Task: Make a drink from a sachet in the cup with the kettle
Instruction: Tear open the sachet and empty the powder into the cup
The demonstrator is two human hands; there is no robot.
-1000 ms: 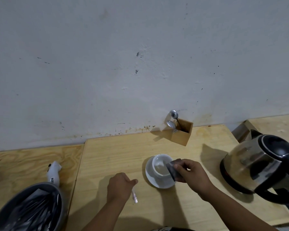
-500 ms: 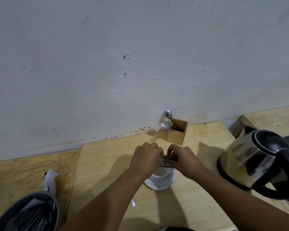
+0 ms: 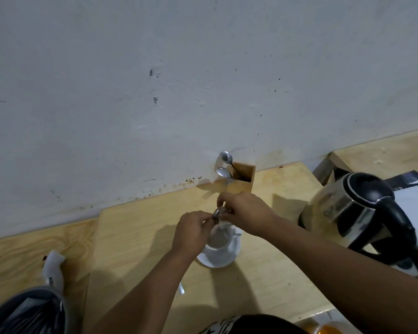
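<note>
Plywood table (image 3: 140,237): both hands pinch crinkled foil sachet (image 3: 218,212) above round white cup (image 3: 219,239).

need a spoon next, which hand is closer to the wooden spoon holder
Right. The right hand is just in front of the wooden spoon holder, pinching the sachet over the cup; the left hand sits farther toward the person.

— What are the arms doing?
— Both are reaching forward and converging, forearms bare.
— And the hands?
— The left hand (image 3: 193,233) is curling its fingers into a pinch. The right hand (image 3: 245,214) is pinching too, fingertips bent down, nearly touching the left's.
</note>
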